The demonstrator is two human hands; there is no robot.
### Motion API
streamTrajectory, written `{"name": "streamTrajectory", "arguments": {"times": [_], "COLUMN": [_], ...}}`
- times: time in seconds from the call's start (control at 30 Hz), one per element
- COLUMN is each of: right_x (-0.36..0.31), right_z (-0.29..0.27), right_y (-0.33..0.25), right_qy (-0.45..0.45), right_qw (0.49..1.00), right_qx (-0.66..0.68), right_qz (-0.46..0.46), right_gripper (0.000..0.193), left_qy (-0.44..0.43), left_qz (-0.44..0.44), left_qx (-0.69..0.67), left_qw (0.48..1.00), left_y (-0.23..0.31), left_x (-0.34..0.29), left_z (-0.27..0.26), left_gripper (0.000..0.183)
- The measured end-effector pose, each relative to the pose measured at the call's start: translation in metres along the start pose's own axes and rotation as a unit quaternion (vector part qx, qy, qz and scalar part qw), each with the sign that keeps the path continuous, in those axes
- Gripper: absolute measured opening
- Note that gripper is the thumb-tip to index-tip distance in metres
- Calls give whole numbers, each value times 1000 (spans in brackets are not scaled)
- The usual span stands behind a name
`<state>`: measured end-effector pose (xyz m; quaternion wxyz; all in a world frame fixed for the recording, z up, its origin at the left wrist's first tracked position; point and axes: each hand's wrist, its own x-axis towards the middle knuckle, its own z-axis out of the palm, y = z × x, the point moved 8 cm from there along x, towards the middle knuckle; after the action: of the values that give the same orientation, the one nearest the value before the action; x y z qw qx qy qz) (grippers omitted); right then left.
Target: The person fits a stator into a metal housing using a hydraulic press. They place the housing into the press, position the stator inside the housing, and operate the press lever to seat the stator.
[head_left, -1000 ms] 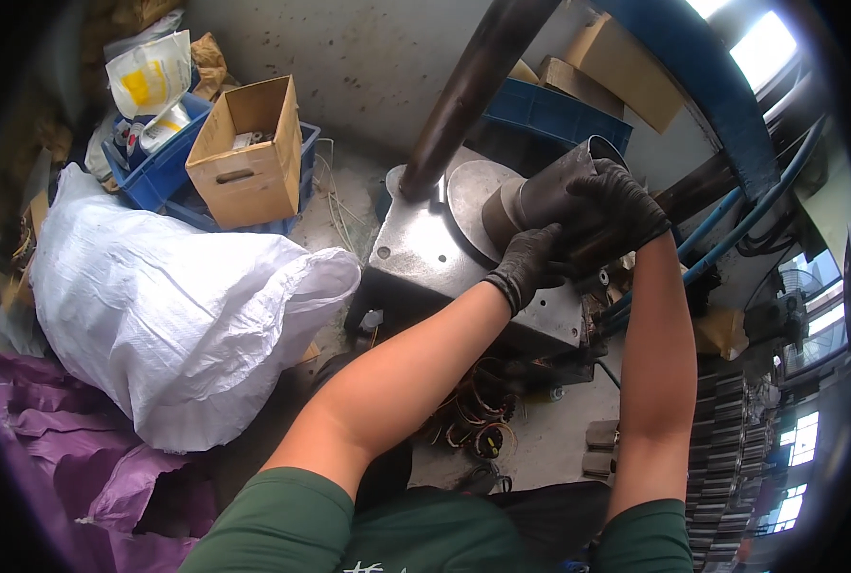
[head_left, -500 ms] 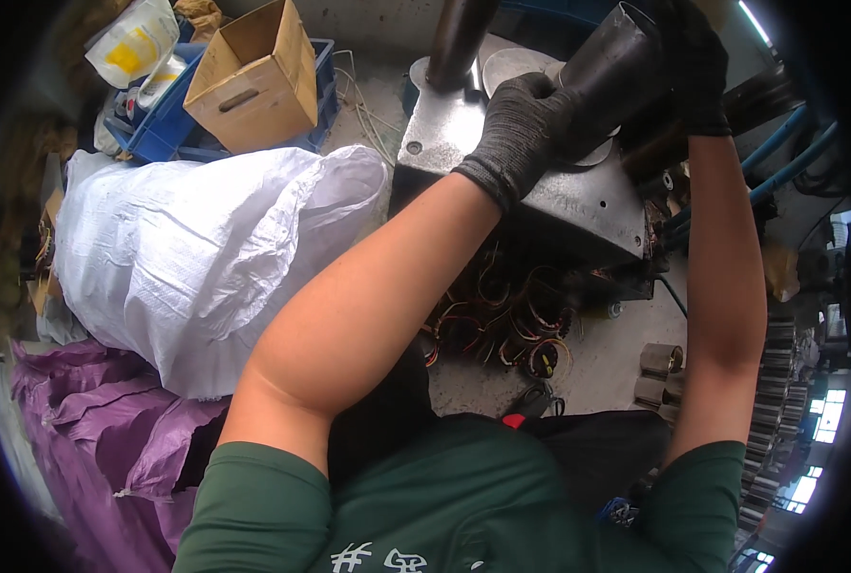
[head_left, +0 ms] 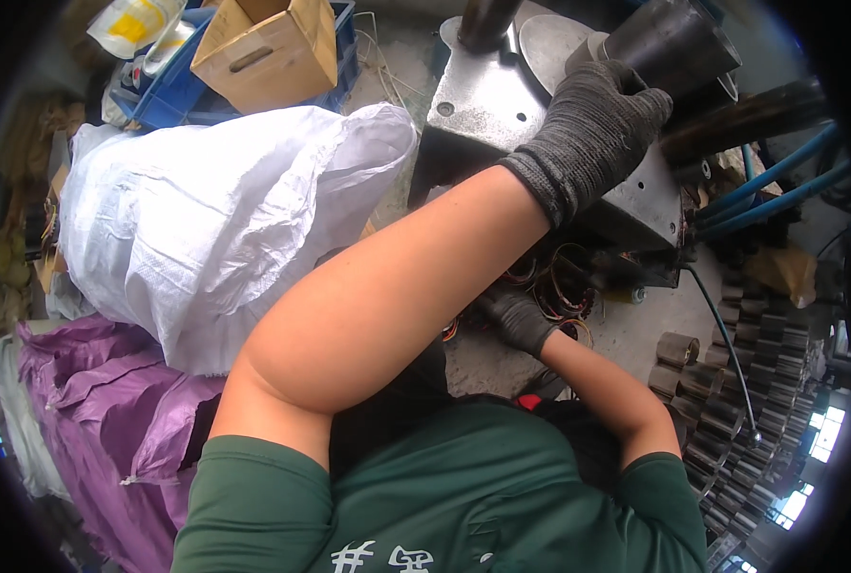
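At the top, a dark hollow metal cylinder (head_left: 669, 43) leans to the right over a shiny steel machine plate (head_left: 473, 100). My left hand (head_left: 602, 134), in a dark grey knit glove, is closed round its lower end; the grip is partly hidden behind the knuckles. My right hand (head_left: 519, 320), gloved alike, reaches low beneath the plate, among several coils with coloured wires (head_left: 564, 282). Its fingers are hidden in shadow there, so what it touches cannot be made out.
A white woven sack (head_left: 196, 229) and a purple sack (head_left: 110, 401) lie to my left. Behind them, a cardboard box (head_left: 268, 62) sits in a blue crate (head_left: 172, 95). Rows of metal cylinders (head_left: 721, 392) stand on the right, near blue hoses (head_left: 778, 181).
My right hand has left the cylinder's upper end and come down to the wired coils. My left hand stays at the cylinder, which now leans further right. The view has shifted slightly.
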<state>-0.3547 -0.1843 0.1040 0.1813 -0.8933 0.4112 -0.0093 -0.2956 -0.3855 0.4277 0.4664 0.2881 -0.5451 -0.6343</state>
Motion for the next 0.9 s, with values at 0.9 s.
{"name": "streamTrajectory", "arguments": {"times": [0.9], "right_x": [-89], "right_z": [-154], "right_y": [73], "right_qy": [130], "right_qw": [892], "right_qx": [268], "right_qz": [341], "right_gripper": [47], "left_qy": [-57], "left_qz": [50], "left_qx": [124], "left_qw": [989], "left_y": [-2], "left_x": [-11], "left_z": [41], "left_gripper": [30]}}
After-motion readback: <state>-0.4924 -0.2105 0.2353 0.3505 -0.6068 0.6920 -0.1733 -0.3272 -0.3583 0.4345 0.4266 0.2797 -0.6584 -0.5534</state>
